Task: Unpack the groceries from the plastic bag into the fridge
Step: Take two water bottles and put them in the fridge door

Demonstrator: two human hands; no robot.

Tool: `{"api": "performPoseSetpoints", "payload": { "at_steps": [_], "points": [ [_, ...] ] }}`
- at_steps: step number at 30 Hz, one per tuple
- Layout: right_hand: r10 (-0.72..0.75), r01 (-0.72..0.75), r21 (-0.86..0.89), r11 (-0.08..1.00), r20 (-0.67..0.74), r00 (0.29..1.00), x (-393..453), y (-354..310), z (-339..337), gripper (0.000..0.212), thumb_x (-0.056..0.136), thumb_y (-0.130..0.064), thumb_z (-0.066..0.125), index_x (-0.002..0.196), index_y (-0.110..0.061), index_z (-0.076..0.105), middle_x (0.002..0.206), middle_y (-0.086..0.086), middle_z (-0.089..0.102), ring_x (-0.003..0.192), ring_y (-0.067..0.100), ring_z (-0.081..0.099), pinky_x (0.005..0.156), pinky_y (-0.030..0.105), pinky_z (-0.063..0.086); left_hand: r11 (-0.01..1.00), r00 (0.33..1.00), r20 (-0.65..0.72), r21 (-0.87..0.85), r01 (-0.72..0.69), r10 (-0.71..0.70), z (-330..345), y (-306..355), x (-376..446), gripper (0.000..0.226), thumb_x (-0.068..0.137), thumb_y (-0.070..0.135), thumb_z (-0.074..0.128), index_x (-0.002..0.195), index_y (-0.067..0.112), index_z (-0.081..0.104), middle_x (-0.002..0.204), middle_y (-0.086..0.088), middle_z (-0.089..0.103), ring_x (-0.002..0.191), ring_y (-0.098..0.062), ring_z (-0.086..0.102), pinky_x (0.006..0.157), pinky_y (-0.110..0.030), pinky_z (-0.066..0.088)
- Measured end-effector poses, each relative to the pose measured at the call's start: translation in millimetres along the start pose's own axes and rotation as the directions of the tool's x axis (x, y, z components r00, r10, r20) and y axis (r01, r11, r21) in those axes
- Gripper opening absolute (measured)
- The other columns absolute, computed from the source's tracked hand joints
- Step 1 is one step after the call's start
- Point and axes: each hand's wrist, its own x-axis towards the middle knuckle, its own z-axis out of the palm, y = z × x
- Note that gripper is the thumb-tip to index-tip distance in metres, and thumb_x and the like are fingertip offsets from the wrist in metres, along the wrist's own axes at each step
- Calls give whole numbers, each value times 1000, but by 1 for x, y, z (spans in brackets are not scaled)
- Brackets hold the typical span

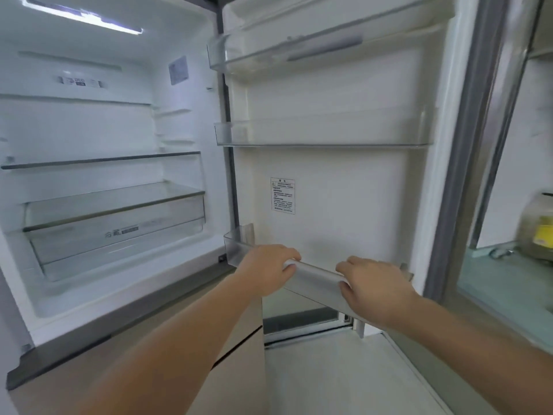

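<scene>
The fridge point(89, 130) stands open with bare glass shelves and a clear drawer point(116, 235) at the bottom. Its door point(329, 190) is swung out to the right and carries three clear bins. My left hand point(266, 271) and my right hand point(374, 289) both grip the front rail of the lowest door bin point(314, 275), which sits tilted, its right end lower. No plastic bag and no groceries are in view.
The middle door bin point(323, 136) and the top door bin point(284, 52) hold nothing. To the right, past the door edge, a jar with a yellow label point(538, 229) stands on a pale green counter point(502, 280). A beige cabinet front point(236, 348) lies below the fridge.
</scene>
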Motion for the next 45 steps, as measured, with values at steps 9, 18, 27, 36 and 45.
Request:
{"api": "performPoseSetpoints", "payload": {
  "at_steps": [9, 18, 27, 36, 45],
  "points": [
    [313, -313, -8, 950, 34, 949, 41, 40, 27, 23, 97, -26, 36, 104, -25, 58, 103, -6, 60, 94, 21, 60, 61, 31, 33, 995, 996, -76, -92, -44, 36, 17, -43, 62, 24, 97, 39, 51, 108, 27, 69, 106, 7, 66, 101, -11, 59, 85, -32, 48],
    [415, -427, 117, 897, 118, 902, 63, 84, 55, 39, 95, -31, 45, 132, -19, 48, 126, 0, 52, 115, 20, 51, 89, 33, 47, 995, 992, -104, -70, -78, 70, 36, -22, 109, 28, 98, 23, 46, 116, 27, 67, 106, 2, 65, 100, -17, 59, 78, -25, 40],
    [454, -474, 88, 876, 186, 872, 75, 92, 68, 65, 93, -31, 50, 149, -12, 22, 151, 5, 30, 141, 23, 25, 114, 35, 27, 992, 991, -111, -101, -82, 70, 52, -20, 125, 44, 96, 6, 40, 128, 26, 61, 118, 0, 62, 108, -23, 59, 87, -33, 47],
    [428, -439, 128, 889, 101, 898, 45, 90, 50, 74, 91, -36, 48, 153, -22, 10, 157, -4, 19, 145, 17, 17, 117, 38, 20, 983, 977, -190, -133, -127, 101, 52, 2, 118, 42, 90, 14, 51, 129, 29, 58, 128, 8, 59, 119, -17, 52, 101, -33, 39],
    [527, -530, 77, 844, 59, 848, -65, 126, -16, 69, 90, -38, 50, 149, -22, 18, 153, -2, 26, 141, 19, 25, 112, 35, 23, 945, 949, -127, -123, -303, 288, 46, 133, 113, 54, 89, 30, 53, 141, 32, 41, 138, 8, 49, 128, -18, 43, 102, -35, 38]
  ]
}}
